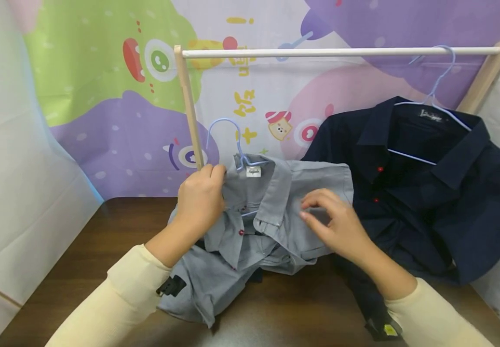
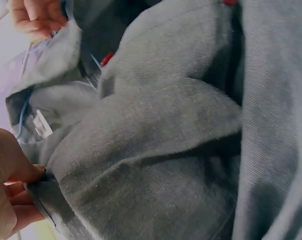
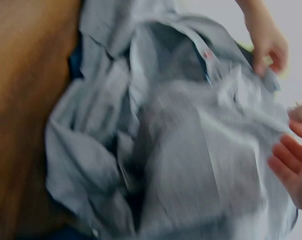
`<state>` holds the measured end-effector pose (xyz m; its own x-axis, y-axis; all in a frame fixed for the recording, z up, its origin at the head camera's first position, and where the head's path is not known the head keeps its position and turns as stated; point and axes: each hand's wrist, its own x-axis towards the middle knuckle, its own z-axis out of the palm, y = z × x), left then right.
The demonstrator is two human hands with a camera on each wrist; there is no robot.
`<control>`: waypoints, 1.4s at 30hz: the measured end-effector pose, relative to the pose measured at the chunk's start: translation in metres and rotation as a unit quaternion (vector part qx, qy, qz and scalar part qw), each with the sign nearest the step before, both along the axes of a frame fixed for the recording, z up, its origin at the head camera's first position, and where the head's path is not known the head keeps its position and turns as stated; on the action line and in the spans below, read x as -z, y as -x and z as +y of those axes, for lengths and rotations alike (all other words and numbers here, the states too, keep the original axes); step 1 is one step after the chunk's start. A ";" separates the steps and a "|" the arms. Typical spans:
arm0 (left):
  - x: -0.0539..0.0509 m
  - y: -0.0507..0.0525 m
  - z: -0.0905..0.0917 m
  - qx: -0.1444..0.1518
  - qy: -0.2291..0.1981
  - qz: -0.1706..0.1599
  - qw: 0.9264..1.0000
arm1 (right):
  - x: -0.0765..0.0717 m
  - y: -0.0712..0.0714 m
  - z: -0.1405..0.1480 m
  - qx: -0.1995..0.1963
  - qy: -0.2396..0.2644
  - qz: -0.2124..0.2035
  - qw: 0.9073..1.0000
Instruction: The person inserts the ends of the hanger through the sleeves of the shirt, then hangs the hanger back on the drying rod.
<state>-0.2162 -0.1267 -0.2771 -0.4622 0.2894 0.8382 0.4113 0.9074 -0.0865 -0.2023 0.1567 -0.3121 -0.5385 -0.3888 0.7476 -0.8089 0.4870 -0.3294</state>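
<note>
A grey collared shirt (image 1: 219, 284) with small red buttons is held up over the table, a light blue wire hanger (image 1: 237, 130) inside its neck. The hanger's hook sticks up below the rail, apart from it. My left hand (image 1: 202, 197) pinches the shirt's shoulder on the left, as the left wrist view also shows, with the fabric (image 2: 141, 130) draping away from the fingers. By the opposite shoulder is my right hand (image 1: 338, 224), its thumb and loosely bent fingers apart. In the right wrist view that hand (image 3: 295, 160) holds nothing visible; the picture is blurred.
A wooden stand with a white rail (image 1: 319, 52) spans the back. From its right end a navy shirt (image 1: 341, 144) hangs on another blue hanger (image 1: 440, 77). Below is a dark brown table (image 1: 124, 226), and a cartoon-print cloth (image 1: 115, 130) covers the wall behind.
</note>
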 end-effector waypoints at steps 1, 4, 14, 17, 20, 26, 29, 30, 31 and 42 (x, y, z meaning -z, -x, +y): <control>0.001 0.000 -0.002 0.001 -0.002 0.007 1.000 | -0.003 0.001 0.007 0.040 0.024 0.014 0.999; 0.002 0.000 -0.006 0.006 -0.006 0.032 0.999 | -0.013 0.004 0.026 0.153 0.069 -0.014 0.986; 0.001 0.004 -0.010 0.020 -0.027 0.056 0.998 | -0.008 0.009 0.047 0.238 0.046 -0.151 0.958; 0.001 0.006 -0.007 0.013 -0.030 0.052 0.998 | 0.001 0.003 0.041 0.217 0.033 -0.126 0.967; 0.002 0.006 -0.005 0.007 -0.029 0.049 0.998 | 0.008 -0.002 0.034 0.193 0.018 -0.121 0.974; 0.001 0.005 -0.005 0.008 -0.022 0.051 0.998 | 0.006 -0.004 0.033 0.186 -0.032 -0.142 0.972; 0.000 0.006 -0.006 0.016 -0.025 0.049 0.998 | -0.003 -0.006 0.043 0.202 -0.100 -0.161 0.961; -0.001 0.006 -0.007 0.018 -0.026 0.049 0.998 | -0.008 -0.007 0.046 0.212 -0.120 -0.160 0.956; -0.001 0.006 -0.007 0.020 -0.027 0.049 0.998 | -0.012 -0.009 0.048 0.226 -0.136 -0.153 0.953; -0.009 -0.002 0.004 0.042 0.000 0.046 0.998 | -0.062 -0.018 0.037 0.177 -0.139 0.088 0.970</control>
<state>-0.2141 -0.1228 -0.2678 -0.3572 0.3233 0.8763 0.4755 0.8704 -0.1273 -0.1843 0.1941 -0.2504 -0.5497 -0.4021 0.7322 -0.6056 0.7956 -0.0177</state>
